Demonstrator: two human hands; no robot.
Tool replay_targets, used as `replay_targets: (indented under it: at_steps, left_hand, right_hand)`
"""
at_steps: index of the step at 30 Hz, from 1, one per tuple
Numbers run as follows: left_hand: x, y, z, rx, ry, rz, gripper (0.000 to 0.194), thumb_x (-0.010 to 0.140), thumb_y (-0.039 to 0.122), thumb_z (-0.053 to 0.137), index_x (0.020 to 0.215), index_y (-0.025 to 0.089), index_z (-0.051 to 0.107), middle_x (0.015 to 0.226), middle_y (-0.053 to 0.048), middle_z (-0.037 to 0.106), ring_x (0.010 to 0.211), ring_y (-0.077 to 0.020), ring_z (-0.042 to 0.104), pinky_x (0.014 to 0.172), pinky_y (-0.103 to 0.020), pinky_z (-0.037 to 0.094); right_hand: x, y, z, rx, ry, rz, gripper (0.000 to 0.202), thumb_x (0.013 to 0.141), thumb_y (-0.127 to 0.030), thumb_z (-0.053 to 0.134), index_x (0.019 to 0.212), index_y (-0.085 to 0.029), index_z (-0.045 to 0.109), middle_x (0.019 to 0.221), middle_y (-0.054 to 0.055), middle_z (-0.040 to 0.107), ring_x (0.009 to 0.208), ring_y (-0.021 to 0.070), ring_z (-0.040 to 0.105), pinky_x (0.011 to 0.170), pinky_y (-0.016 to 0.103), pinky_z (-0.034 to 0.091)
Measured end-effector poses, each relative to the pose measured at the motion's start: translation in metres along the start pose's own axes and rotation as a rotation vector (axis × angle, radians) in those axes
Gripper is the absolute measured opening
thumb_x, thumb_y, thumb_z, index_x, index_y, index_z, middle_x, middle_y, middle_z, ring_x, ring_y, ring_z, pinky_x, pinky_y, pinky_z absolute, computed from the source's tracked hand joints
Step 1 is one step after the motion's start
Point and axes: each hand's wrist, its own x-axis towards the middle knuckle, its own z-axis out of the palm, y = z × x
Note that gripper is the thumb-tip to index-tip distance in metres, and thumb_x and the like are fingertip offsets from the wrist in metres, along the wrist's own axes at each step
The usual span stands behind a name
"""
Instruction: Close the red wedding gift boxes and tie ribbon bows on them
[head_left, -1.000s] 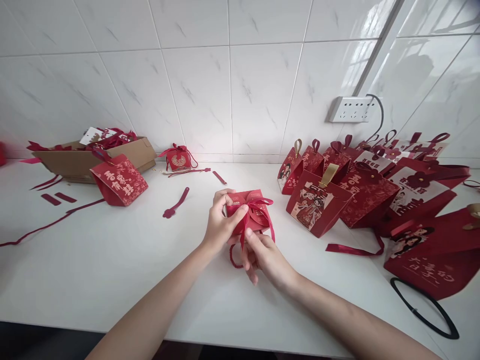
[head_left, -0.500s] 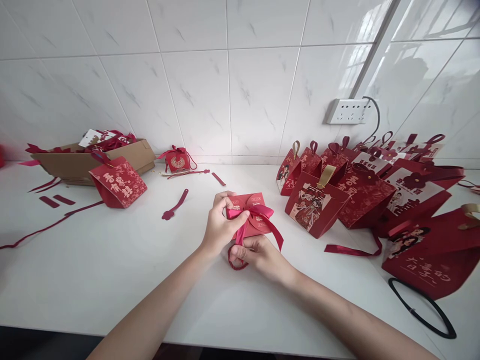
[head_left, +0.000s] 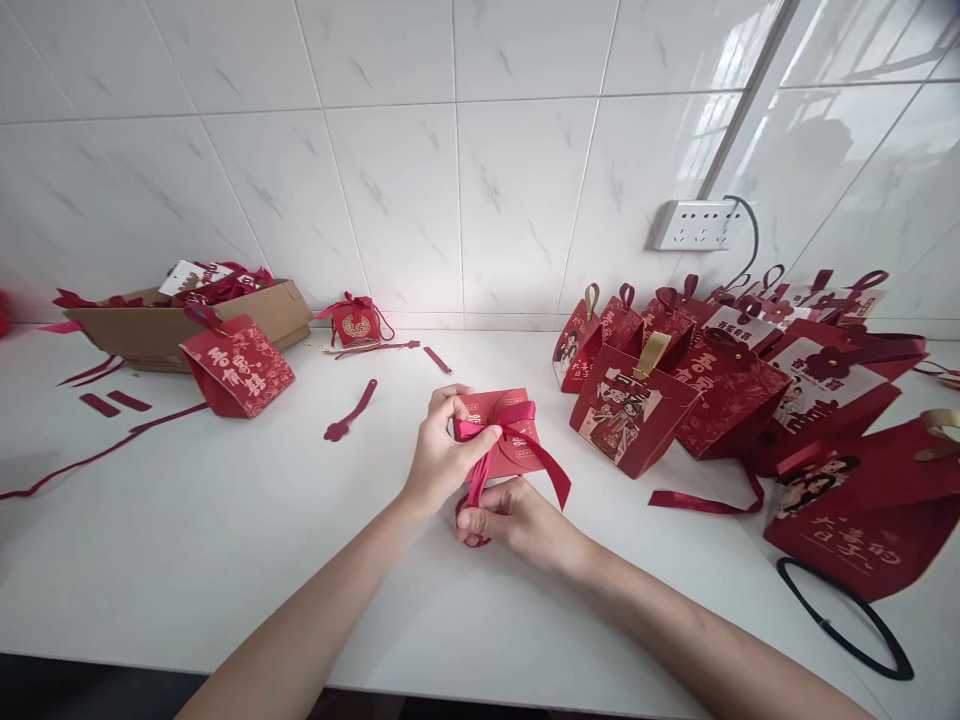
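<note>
A small red gift box [head_left: 529, 458] with gold lettering sits between my hands in the head view, a pink-red ribbon [head_left: 553, 477] tied in a bow across its top. My left hand [head_left: 448, 445] is closed on the box's left side, its thumb pressing the ribbon at the knot. Below the box, my right hand [head_left: 501, 520] pinches a hanging end of the ribbon. A twisted red cord loop [head_left: 466, 538] shows under the right fingers, partly hidden by them.
On the right stand several red gift boxes [head_left: 731, 400] with handles, beside a black ring-shaped band [head_left: 844, 625]. At left, a cardboard box [head_left: 135, 335] holds ribbons, with a red box [head_left: 241, 368] before it. A flower-ended strap [head_left: 352, 408] lies mid-table.
My right hand has drawn the ribbon end slightly down and left. The bow's right loop looks smaller and flatter, while my left hand stays at the knot.
</note>
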Motion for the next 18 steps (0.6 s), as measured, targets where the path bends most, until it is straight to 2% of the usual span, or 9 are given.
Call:
replay_targets:
  at_steps: [4,7,10,12,13,14,16,17,18]
  left_hand:
    - [-0.001,0.001,0.0,0.005,-0.004,-0.006,0.033,0.067,0.023,0.066,0.063,0.021,0.033,0.108,-0.007,0.051,0.115,-0.0225,0.047,0.093,-0.037,0.04]
    - [-0.001,0.002,0.0,-0.003,-0.013,-0.005,0.033,0.068,0.023,0.066,0.063,0.021,0.033,0.109,-0.007,0.051,0.115,-0.0227,0.047,0.094,-0.037,0.04]
    - [-0.002,0.002,0.0,-0.001,-0.03,0.019,0.034,0.068,0.023,0.066,0.063,0.021,0.032,0.109,-0.006,0.051,0.114,-0.0222,0.048,0.094,-0.037,0.04]
    - [-0.002,0.002,0.0,0.018,-0.048,0.05,0.036,0.068,0.023,0.066,0.063,0.021,0.031,0.107,-0.007,0.051,0.112,-0.0225,0.048,0.094,-0.037,0.041]
    - [-0.003,0.002,0.0,0.031,-0.06,0.062,0.036,0.068,0.023,0.066,0.063,0.021,0.031,0.107,-0.007,0.051,0.111,-0.0227,0.049,0.092,-0.037,0.042]
    - [-0.003,0.002,0.001,0.043,-0.07,0.072,0.036,0.067,0.023,0.067,0.063,0.021,0.031,0.107,-0.007,0.051,0.109,-0.0229,0.05,0.09,-0.036,0.043]
    - [-0.004,0.002,0.001,0.059,-0.088,0.084,0.035,0.067,0.024,0.067,0.062,0.021,0.032,0.107,-0.007,0.05,0.108,-0.0229,0.05,0.088,-0.036,0.045]
    - [-0.005,0.001,0.001,0.064,-0.092,0.091,0.035,0.067,0.024,0.068,0.062,0.021,0.033,0.106,-0.007,0.05,0.109,-0.0229,0.049,0.089,-0.035,0.045]
    - [-0.005,0.001,0.001,0.068,-0.093,0.099,0.036,0.067,0.025,0.068,0.062,0.021,0.033,0.106,-0.007,0.05,0.11,-0.023,0.049,0.089,-0.035,0.044]
  right_hand:
    - [0.001,-0.003,0.001,-0.045,-0.012,0.011,0.041,0.07,-0.055,0.068,0.066,-0.014,0.067,0.066,0.002,0.06,0.063,0.0122,0.053,0.065,0.026,0.045]
    - [-0.009,-0.017,-0.004,-0.181,-0.049,0.044,0.042,0.072,-0.055,0.066,0.057,-0.015,0.06,0.058,0.0,0.054,0.054,0.0088,0.048,0.052,0.021,0.041]
    - [-0.028,-0.045,-0.021,-0.263,-0.284,0.269,0.043,0.072,-0.059,0.063,0.068,-0.016,0.063,0.06,-0.001,0.057,0.038,0.0053,0.043,0.032,0.018,0.028]
    - [-0.04,-0.063,-0.038,-0.172,-0.397,0.342,0.047,0.071,-0.062,0.061,0.082,-0.017,0.065,0.067,0.001,0.063,0.032,0.0048,0.043,0.026,0.018,0.021]
    - [-0.043,-0.07,-0.047,-0.136,-0.341,0.297,0.049,0.071,-0.064,0.059,0.081,-0.016,0.065,0.062,0.001,0.062,0.03,0.0051,0.042,0.025,0.018,0.018]
    - [-0.044,-0.075,-0.056,-0.123,-0.192,0.203,0.051,0.071,-0.067,0.056,0.075,-0.016,0.063,0.054,0.0,0.058,0.028,0.0048,0.039,0.025,0.018,0.015]
    - [-0.041,-0.077,-0.069,-0.149,0.185,0.034,0.052,0.073,-0.068,0.054,0.063,-0.017,0.055,0.045,-0.005,0.044,0.029,0.0034,0.031,0.029,0.019,0.012]
    - [-0.037,-0.075,-0.074,-0.182,0.341,-0.017,0.052,0.073,-0.068,0.054,0.061,-0.018,0.051,0.046,-0.006,0.04,0.031,0.0028,0.029,0.031,0.019,0.014]
    - [-0.033,-0.071,-0.076,-0.223,0.44,-0.039,0.05,0.073,-0.067,0.055,0.062,-0.018,0.05,0.05,-0.006,0.04,0.034,0.0029,0.029,0.034,0.019,0.017]
